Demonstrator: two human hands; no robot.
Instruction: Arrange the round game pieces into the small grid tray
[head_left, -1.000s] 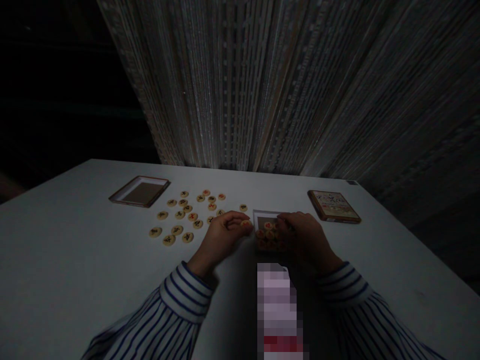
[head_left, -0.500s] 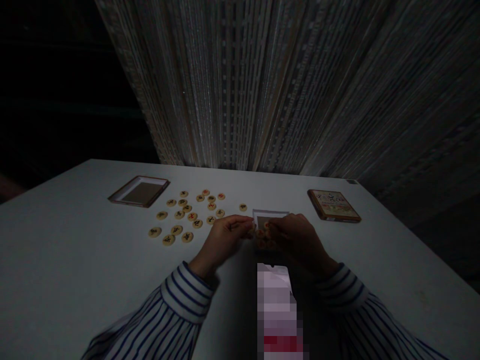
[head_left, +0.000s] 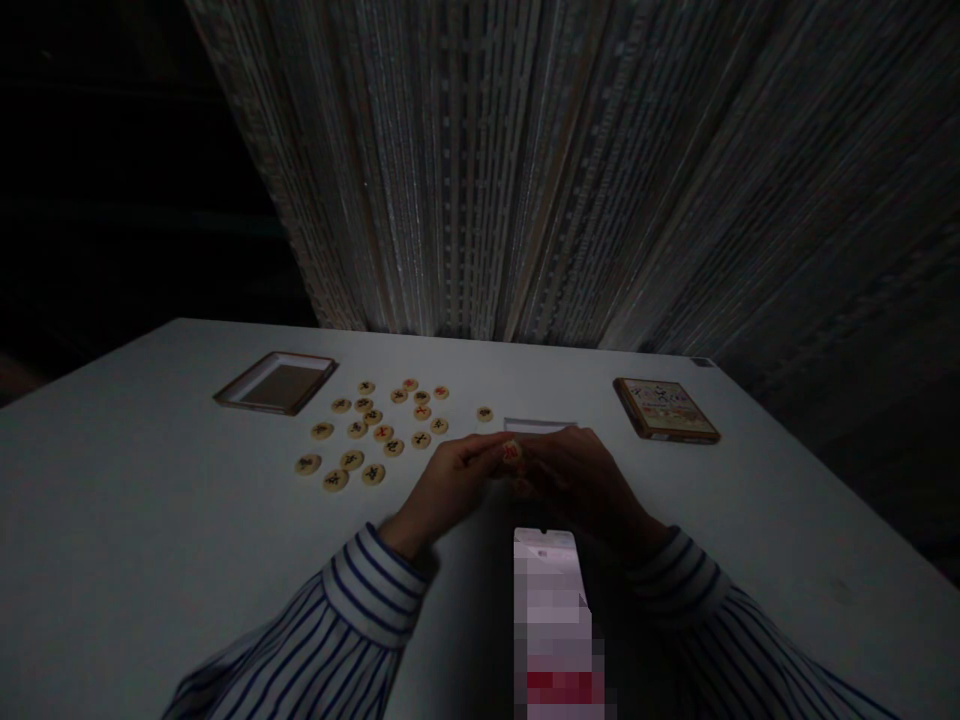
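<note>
My left hand (head_left: 450, 485) pinches a round cream game piece with a red mark (head_left: 511, 451) at its fingertips. My right hand (head_left: 581, 482) is curled right beside it, fingers meeting the left hand's, and covers most of a small white-rimmed tray (head_left: 540, 426) of pieces. What the right fingers hold is hidden. Several loose cream pieces (head_left: 373, 430) with black or red marks lie scattered on the white table (head_left: 150, 500) to the left of my hands.
An open box tray with a brown inside (head_left: 275, 382) lies at the back left. A brown printed box lid (head_left: 666, 408) lies at the back right. A wall of stacked cardboard sheets (head_left: 570, 170) rises behind the table. Both sleeves are blue-striped.
My left hand carried the red-marked piece right to the small tray. My right hand shifted left to meet it, now hiding the pieces in the tray.
</note>
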